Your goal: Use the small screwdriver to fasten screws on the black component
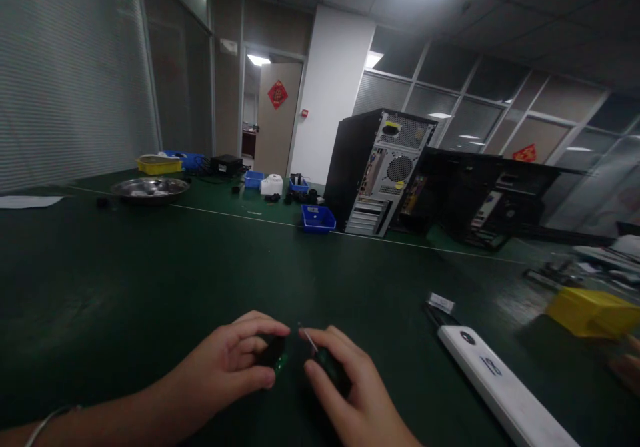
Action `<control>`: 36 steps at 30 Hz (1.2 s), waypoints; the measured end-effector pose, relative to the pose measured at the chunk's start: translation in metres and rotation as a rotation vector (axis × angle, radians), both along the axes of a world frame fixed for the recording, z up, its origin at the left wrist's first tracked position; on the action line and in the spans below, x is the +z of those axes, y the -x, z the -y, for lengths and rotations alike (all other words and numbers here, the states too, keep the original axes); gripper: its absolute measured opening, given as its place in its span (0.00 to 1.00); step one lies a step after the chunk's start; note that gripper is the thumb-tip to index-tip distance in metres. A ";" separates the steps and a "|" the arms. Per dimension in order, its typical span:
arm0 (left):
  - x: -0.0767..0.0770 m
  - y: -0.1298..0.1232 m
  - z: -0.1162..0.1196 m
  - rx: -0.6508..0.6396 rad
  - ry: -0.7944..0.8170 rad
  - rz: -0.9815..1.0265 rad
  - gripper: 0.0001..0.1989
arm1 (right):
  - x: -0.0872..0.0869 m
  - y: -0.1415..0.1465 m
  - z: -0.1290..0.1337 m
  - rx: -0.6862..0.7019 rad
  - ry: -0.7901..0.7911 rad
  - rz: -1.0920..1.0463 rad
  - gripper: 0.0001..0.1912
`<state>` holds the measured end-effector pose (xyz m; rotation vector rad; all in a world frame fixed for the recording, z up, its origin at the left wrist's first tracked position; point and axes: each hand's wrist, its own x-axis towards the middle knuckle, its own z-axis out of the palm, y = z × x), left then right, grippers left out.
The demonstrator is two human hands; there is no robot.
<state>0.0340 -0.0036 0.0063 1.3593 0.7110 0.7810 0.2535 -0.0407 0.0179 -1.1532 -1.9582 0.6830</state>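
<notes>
My left hand (235,360) curls its fingers and thumb around a small dark piece with green glints (276,354) on its edge. Shadow hides most of that piece, so its kind is unclear. Just to the right, my right hand (345,380) grips a screwdriver (330,367) by its dark handle. Its thin metal shaft points up and left toward the left hand, and a small gap lies between the two hands. Both hands are low over the green tabletop (225,267).
To the right lies a white power bank-like bar (505,380) marked 18. Beyond it sit a yellow bin (593,312) and another person's hand (627,367). Computer cases (380,174), a blue tray (318,219) and a metal bowl (150,190) stand farther back.
</notes>
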 end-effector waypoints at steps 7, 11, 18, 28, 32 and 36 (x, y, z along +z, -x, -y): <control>0.012 0.005 0.004 -0.059 -0.486 -0.552 0.22 | 0.001 -0.002 -0.006 -0.048 0.074 -0.028 0.13; 0.017 0.004 0.008 -0.051 -0.518 -0.636 0.22 | 0.001 -0.002 -0.006 -0.030 0.087 0.004 0.11; 0.015 0.006 0.000 0.030 -0.263 -0.355 0.16 | 0.009 0.000 -0.004 0.181 0.056 0.117 0.12; 0.010 0.004 -0.004 0.088 0.275 0.196 0.09 | 0.011 0.006 -0.004 0.329 -0.066 0.518 0.13; 0.016 0.000 -0.001 0.108 0.334 0.226 0.06 | 0.006 0.006 -0.003 0.326 -0.140 0.595 0.10; 0.017 0.000 -0.001 0.170 0.376 0.198 0.09 | 0.000 0.003 -0.004 0.329 -0.225 0.582 0.10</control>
